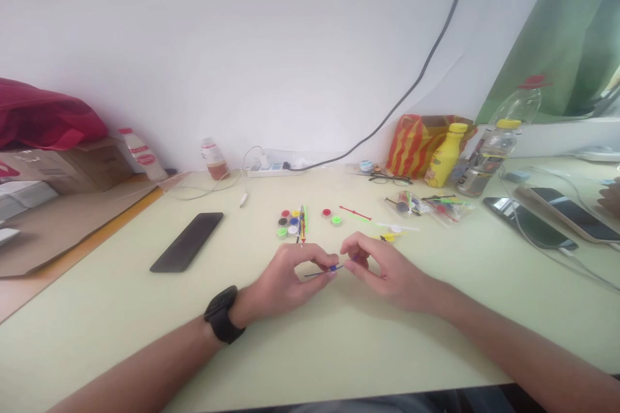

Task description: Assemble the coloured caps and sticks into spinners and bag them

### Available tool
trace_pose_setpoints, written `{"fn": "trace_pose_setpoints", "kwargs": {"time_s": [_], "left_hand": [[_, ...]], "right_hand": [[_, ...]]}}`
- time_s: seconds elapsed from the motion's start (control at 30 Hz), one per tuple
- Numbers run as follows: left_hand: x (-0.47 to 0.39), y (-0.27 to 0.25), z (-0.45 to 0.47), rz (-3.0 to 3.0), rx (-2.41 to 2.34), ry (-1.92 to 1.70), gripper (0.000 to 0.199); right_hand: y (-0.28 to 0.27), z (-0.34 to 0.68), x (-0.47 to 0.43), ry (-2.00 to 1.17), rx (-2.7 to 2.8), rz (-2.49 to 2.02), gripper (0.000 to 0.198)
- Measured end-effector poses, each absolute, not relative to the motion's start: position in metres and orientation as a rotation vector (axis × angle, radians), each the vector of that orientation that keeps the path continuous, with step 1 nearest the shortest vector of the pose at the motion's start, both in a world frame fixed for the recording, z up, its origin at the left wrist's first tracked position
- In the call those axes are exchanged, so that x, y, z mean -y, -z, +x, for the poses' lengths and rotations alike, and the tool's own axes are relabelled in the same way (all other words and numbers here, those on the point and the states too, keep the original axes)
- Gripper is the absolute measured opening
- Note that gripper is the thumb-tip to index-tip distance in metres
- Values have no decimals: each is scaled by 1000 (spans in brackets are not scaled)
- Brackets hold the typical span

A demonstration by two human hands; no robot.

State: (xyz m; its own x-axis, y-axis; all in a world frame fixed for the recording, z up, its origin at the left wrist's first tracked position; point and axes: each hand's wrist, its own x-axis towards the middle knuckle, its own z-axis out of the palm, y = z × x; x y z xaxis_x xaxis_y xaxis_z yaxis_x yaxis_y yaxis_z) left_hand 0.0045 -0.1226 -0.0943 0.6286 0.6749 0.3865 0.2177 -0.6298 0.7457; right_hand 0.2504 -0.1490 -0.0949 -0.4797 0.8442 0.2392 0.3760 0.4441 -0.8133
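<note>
Over the table's middle, my left hand [285, 281] has a black watch on its wrist and its thumb and fingertips closed on a thin blue plastic stick [314, 275]. A small blue block-like part of it shows at those fingertips. My right hand [390, 268] pinches the far end of the blue stick, mostly covered by the fingers. Beyond my left hand lie several small round coloured discs [293, 222] beside a bundle of thin coloured sticks [303, 219]. A red disc [326, 211], a green disc [336, 221] and a red arrow-shaped stick [355, 213] lie past my fingers.
A black phone [186, 242] lies to the left. Bagged coloured parts [440, 206], glasses [390, 179], a striped bag [411, 148], a yellow bottle [445, 155] and clear bottles [489, 155] stand at right. More phones [530, 222] trail cables. A power strip [274, 170] sits against the wall.
</note>
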Motion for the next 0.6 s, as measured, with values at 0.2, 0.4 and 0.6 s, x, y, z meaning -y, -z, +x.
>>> {"fn": "trace_pose_setpoints", "kwargs": {"time_s": [0.2, 0.4, 0.6], "left_hand": [[124, 91, 9, 1917, -600, -798, 15], [118, 96, 12, 1757, -681, -860, 21], [114, 98, 9, 1627, -732, -894, 25]], "right_hand": [[95, 254, 142, -822, 1993, -969, 15], [95, 259, 141, -489, 1925, -956, 15], [101, 258, 144, -570, 2003, -893, 39]]}}
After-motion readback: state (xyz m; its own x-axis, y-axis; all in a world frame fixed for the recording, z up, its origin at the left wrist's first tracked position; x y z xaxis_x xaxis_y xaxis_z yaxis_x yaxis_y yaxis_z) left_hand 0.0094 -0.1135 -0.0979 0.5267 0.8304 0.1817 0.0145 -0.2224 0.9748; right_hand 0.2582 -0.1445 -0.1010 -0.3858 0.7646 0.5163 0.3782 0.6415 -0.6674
